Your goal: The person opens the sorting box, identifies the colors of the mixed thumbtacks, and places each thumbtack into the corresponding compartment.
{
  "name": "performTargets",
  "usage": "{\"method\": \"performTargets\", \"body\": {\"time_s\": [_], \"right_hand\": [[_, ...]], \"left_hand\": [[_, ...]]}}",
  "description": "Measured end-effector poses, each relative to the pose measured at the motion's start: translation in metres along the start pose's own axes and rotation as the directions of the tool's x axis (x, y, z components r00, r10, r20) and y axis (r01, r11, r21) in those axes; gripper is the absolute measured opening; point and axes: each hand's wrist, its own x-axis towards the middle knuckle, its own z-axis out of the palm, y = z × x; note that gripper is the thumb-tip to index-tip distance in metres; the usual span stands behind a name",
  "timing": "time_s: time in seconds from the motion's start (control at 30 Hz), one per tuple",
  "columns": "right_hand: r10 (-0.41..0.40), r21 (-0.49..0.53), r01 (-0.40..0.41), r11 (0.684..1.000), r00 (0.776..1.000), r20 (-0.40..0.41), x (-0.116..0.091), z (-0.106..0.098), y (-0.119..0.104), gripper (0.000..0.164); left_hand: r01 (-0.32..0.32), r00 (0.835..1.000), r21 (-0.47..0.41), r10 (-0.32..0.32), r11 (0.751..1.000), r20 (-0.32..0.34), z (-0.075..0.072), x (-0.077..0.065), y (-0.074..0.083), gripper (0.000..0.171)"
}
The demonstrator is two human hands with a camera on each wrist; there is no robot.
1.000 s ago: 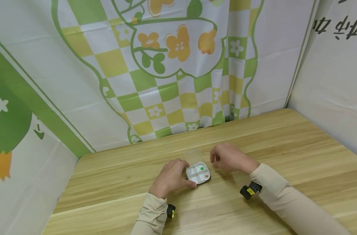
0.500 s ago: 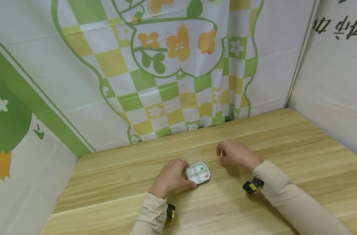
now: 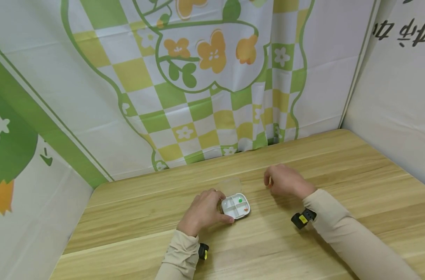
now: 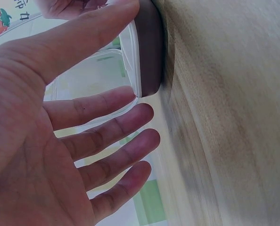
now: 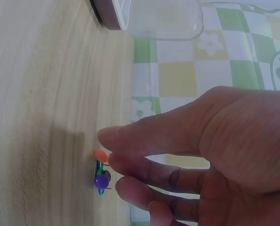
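Observation:
A small white pill box point(image 3: 236, 206) with four compartments and a dark base point(image 4: 152, 49) lies on the table, its clear lid point(image 5: 166, 21) swung back. One right-hand compartment holds a green piece point(image 3: 240, 200), the other an orange one point(image 3: 246, 209). With thumb and index finger, my left hand point(image 3: 206, 213) grips the box by opposite edges; its other fingers are spread. To the right, my right hand point(image 3: 286, 182) hovers low over several coloured push pins. Its thumb and index fingertips are beside an orange pin point(image 5: 101, 156); a purple pin point(image 5: 101, 181) lies close by.
The pins lie on the wooden table point(image 3: 135, 210), bunched together in the right wrist view. A checked, flowered cloth point(image 3: 205, 109) hangs along the table's back edge. White printed cloth walls point(image 3: 398, 101) stand at both sides.
My right hand has moved right and slightly back, away from the pill box. The left hand and the box have stayed in place.

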Motion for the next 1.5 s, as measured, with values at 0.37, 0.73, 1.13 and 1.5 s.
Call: {"method": "performTargets", "body": {"time_s": [0.37, 0.73, 1.13, 1.5], "right_hand": [[0.035, -0.001, -0.035, 0.999, 0.999, -0.005, -0.001, -0.001, 0.006, 0.021], [0.063, -0.04, -0.065, 0.997, 0.997, -0.039, 0.0, 0.002, 0.008, 0.013], [0.068, -0.071, -0.073, 0.995, 0.995, -0.073, 0.002, 0.006, 0.012, 0.01], [0.089, -0.081, -0.096, 0.992, 0.993, -0.078, 0.003, 0.009, 0.014, 0.013]], "left_hand": [[0.003, 1.0, -0.008, -0.003, 1.0, 0.003, 0.0, 0.0, 0.0, 0.066], [-0.001, 1.0, 0.0, 0.001, 1.0, 0.003, 0.0, 0.0, -0.001, 0.066], [-0.016, 1.0, 0.008, 0.016, 1.0, -0.01, -0.001, -0.001, 0.0, 0.065], [-0.016, 1.0, 0.006, 0.016, 1.0, -0.014, -0.001, -0.001, 0.0, 0.064]]}}
